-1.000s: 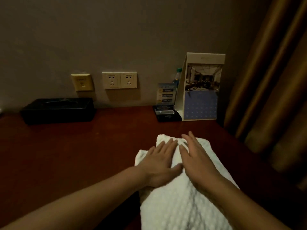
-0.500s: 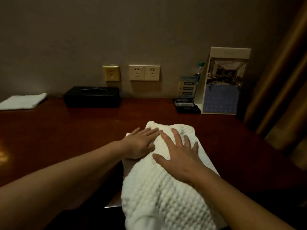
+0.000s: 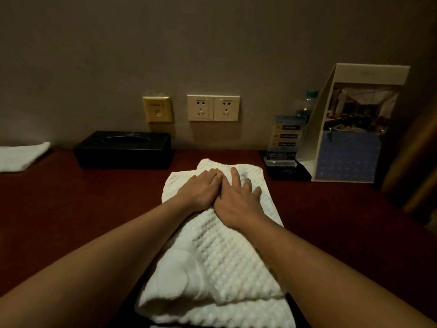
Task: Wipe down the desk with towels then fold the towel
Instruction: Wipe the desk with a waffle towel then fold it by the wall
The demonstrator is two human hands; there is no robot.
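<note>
A white waffle-textured towel (image 3: pixel 220 259) lies lengthwise on the dark red-brown desk (image 3: pixel 71 209), its near end hanging over the front edge. Both my hands lie flat on its far end, side by side and touching. My left hand (image 3: pixel 201 189) presses the towel with its fingers together and straight. My right hand (image 3: pixel 237 201) presses beside it with its fingers spread. A fold of the towel bunches up near the front edge.
A black tissue box (image 3: pixel 124 149) stands at the back by the wall. A second folded white towel (image 3: pixel 20 156) lies at the far left. A small sign stand (image 3: pixel 285 151), a desk calendar (image 3: pixel 352 129) and a bottle (image 3: pixel 308 102) crowd the back right. Curtains (image 3: pixel 421 162) hang at right.
Both hands have pushed the towel forward toward the wall and come together until they touch. The view has shifted closer to the desk's back.
</note>
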